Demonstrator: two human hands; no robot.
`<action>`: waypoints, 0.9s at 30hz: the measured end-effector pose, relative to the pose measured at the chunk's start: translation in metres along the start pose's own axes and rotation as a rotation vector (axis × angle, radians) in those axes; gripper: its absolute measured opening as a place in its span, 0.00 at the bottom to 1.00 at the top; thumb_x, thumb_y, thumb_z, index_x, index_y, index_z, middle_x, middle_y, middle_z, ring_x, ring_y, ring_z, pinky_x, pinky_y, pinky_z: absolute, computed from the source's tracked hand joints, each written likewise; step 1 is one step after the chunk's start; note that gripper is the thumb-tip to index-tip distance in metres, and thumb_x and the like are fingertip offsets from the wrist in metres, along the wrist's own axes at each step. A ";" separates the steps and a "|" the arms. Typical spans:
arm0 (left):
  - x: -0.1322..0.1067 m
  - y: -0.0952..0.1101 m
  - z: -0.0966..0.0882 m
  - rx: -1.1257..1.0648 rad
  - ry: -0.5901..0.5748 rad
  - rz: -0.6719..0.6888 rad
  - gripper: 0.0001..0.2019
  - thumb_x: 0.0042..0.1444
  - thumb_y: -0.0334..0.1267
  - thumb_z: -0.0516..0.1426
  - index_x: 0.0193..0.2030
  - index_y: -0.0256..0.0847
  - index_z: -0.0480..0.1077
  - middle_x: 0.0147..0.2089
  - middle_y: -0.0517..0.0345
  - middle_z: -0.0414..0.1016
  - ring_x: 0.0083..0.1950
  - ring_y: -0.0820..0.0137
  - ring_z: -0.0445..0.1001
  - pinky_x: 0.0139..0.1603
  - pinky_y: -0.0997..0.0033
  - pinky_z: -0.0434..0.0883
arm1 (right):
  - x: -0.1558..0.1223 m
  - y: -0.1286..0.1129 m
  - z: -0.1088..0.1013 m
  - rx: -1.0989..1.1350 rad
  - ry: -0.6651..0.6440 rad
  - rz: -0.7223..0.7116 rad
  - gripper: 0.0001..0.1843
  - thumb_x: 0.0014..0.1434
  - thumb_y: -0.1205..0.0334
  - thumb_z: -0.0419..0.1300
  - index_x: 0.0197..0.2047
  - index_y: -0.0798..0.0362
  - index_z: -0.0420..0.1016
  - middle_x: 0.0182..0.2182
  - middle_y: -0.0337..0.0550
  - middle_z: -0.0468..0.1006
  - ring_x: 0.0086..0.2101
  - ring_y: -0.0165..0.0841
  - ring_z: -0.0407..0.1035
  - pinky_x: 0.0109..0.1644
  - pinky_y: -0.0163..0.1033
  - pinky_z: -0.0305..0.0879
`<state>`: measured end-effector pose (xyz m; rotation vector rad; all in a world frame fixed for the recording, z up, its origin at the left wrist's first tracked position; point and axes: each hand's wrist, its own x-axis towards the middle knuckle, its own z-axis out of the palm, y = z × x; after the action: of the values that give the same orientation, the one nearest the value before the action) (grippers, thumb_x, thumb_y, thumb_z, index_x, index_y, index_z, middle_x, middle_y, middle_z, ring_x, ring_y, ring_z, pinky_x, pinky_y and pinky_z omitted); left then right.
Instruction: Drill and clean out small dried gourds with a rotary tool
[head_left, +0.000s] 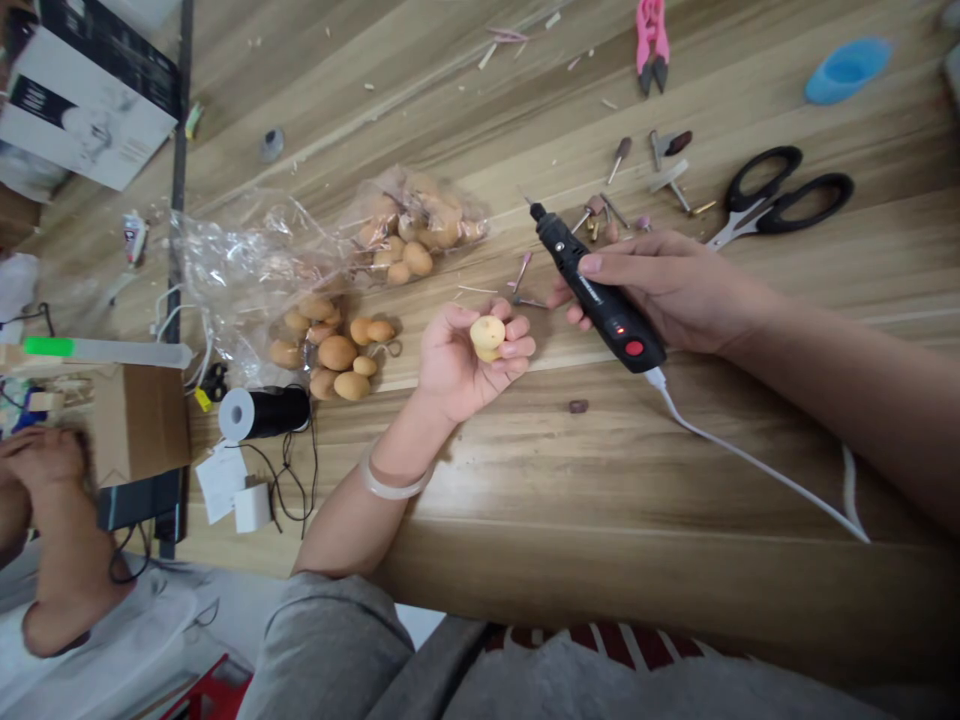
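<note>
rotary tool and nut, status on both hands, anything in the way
Right hand gripping black rotary tool. Left hand holding pale nut, apart from tool tip. White cord trails off right, away from both hands.

We see black-handled scissors (780, 190), pink-handled snips (652, 45) and a blue cup (847, 70) on the wooden bench (600, 450), with a black spool (281, 412) further left.

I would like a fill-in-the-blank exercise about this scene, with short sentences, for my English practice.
The black rotary tool is gripped in the person's ____ hand.
The pale nut rests in the person's ____ hand.
The scissors have ____ handles.
The cable leaving the tool is ____.

Answers: right; left; black; white.
</note>
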<state>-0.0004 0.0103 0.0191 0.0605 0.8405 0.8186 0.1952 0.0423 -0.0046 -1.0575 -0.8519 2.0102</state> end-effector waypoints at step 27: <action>0.003 0.000 -0.003 0.078 0.002 0.045 0.11 0.60 0.44 0.52 0.30 0.40 0.61 0.24 0.60 0.58 0.22 0.77 0.60 0.19 0.79 0.59 | -0.001 0.002 -0.001 -0.016 0.001 -0.019 0.14 0.65 0.67 0.58 0.27 0.58 0.77 0.26 0.47 0.81 0.26 0.28 0.73 0.33 0.31 0.73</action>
<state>-0.0012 0.0114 0.0153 0.1478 0.8756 0.8284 0.1962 0.0409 -0.0063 -1.0557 -0.8755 1.9900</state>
